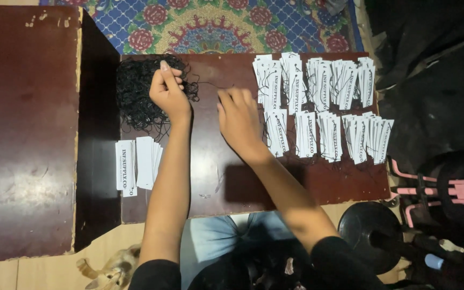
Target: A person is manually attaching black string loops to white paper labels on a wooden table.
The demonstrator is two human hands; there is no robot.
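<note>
While a single black string (206, 84) is pinched taut between the closed left hand (168, 90) and curled right hand (238, 119), the tangled heap (138, 94) beneath the left hand could be dragged into the tags (318, 107).

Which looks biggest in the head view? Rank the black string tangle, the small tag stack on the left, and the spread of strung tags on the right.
1. Spread of strung tags, widest by far.
2. Black string tangle, which the left hand partly covers.
3. Small tag stack, clearly the smallest.

Two hands (168, 91), one thread tangle (135, 94), two tables (25, 134), one cat (111, 271)
</note>
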